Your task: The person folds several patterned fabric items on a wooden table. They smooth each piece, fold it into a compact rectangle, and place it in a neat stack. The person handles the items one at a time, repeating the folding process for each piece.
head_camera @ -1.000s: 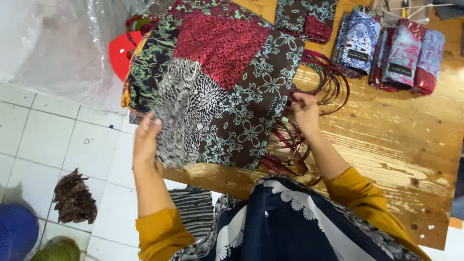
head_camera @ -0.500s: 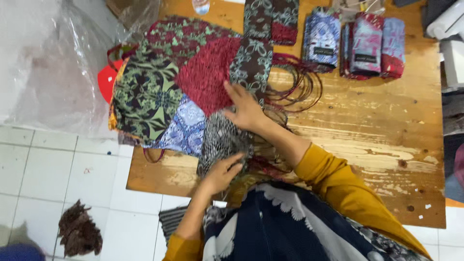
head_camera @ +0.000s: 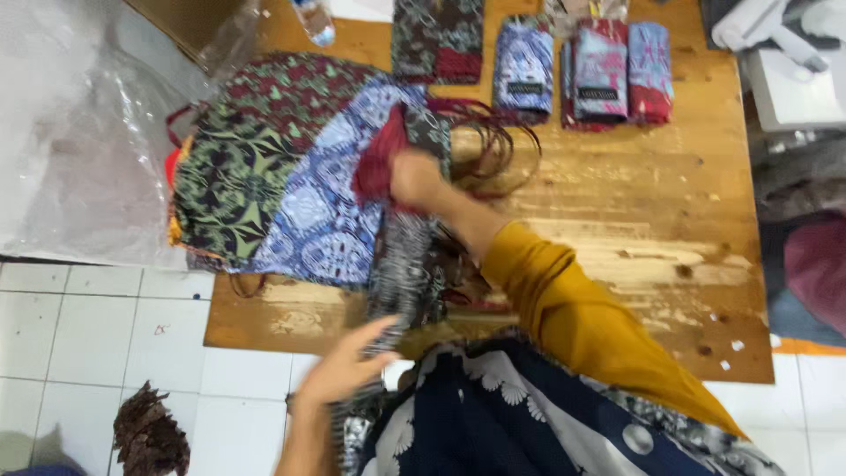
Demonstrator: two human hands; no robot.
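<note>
A patchwork batik cloth [head_camera: 407,264] in black-and-white, maroon and brown lies folded into a narrow strip on the wooden table [head_camera: 634,220]. My right hand [head_camera: 414,179] grips its far end, bunching red and brown fabric. My left hand [head_camera: 345,366], blurred with fingers apart, is at the strip's near end by the table edge, touching the black-and-white patch. Under and left of the strip lies a stack of batik cloths, with a blue patterned one [head_camera: 317,211] on top and a green one [head_camera: 225,176] beside it.
Dark red cords [head_camera: 489,145] loop behind my right hand. Several folded batik bundles [head_camera: 582,70] line the table's far edge. A clear plastic sheet [head_camera: 79,132] lies left. Dark fabric scraps [head_camera: 150,436] sit on the white tiles. A white machine [head_camera: 793,62] stands far right.
The patchwork cloth has been folded from a wide spread into a narrow strip, uncovering the blue cloth. My right hand moved left onto its far end; my left hand dropped to its near end.
</note>
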